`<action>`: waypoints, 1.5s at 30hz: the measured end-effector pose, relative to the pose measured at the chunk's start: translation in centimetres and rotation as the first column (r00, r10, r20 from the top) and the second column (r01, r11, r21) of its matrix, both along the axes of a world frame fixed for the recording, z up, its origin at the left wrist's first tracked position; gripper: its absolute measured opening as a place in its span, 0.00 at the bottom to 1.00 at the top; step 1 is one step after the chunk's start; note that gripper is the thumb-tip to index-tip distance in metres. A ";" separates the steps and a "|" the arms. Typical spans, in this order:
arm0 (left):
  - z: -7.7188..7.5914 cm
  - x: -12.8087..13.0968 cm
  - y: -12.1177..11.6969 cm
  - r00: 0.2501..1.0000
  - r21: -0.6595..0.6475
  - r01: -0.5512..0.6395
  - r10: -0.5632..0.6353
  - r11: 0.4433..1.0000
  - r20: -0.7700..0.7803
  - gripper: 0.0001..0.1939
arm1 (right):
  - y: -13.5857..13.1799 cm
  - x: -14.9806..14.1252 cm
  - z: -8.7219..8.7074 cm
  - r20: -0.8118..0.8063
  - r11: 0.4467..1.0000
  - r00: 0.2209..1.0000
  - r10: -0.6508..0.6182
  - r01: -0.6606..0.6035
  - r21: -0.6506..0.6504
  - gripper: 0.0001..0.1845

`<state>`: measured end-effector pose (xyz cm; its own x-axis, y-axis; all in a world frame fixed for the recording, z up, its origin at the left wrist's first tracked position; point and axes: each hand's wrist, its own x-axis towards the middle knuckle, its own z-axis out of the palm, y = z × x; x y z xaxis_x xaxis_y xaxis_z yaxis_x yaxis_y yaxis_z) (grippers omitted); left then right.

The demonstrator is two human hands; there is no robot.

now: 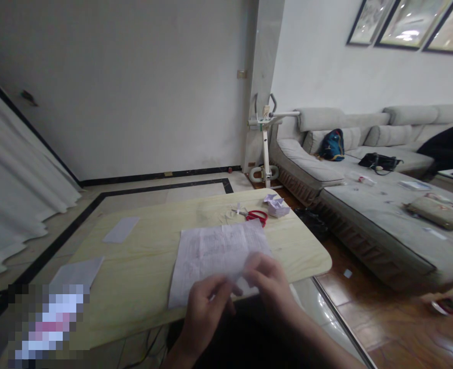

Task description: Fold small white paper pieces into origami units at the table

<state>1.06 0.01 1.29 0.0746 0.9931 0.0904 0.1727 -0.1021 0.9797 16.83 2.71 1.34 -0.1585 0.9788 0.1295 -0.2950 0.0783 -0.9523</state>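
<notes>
A printed white sheet of paper (214, 253) lies on the pale wooden table (142, 277) in front of me. My left hand (205, 310) and my right hand (268, 282) both pinch its near edge, fingers curled and close together, with the corner lifted slightly. Red-handled scissors (256, 216) lie at the far side of the table beside a crumpled piece of white paper (276, 206) and small paper scraps (239, 210).
Two more paper sheets (121, 229) (78, 271) lie on the table's left part. A grey sofa (368, 205) with a blue backpack (332, 145) and a black bag (379, 162) stands right. A white exercise bike (264, 148) stands by the wall. Curtains (11, 195) hang left. A person in dark clothing (447, 146) is at far right.
</notes>
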 end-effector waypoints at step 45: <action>-3.3 0.6 0.8 0.982 -0.174 0.165 -0.144 0.971 0.124 0.20 | 1.4 -0.6 -2.2 0.190 0.999 0.982 0.007 -0.016 0.046 0.09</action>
